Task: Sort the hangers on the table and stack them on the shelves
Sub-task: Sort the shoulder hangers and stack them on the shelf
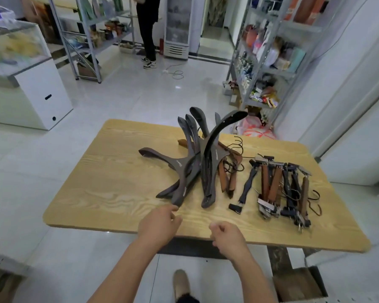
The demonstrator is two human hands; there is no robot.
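Head view shows your left hand [160, 221] loosely curled, fingertips touching the near end of the dark hanger pile [188, 167]; your right hand [227, 235] hangs at six o'clock, half closed on nothing. Those dark wooden hangers look stiff, smooth and fairly heavy, and they interlock, so grip one by its thick shoulder and lift it clear. At three o'clock lie the clip hangers [280, 189], whose hooks may snag. Everything rests on the wooden table [109, 184]; metal shelves [260, 68] stand at one o'clock.
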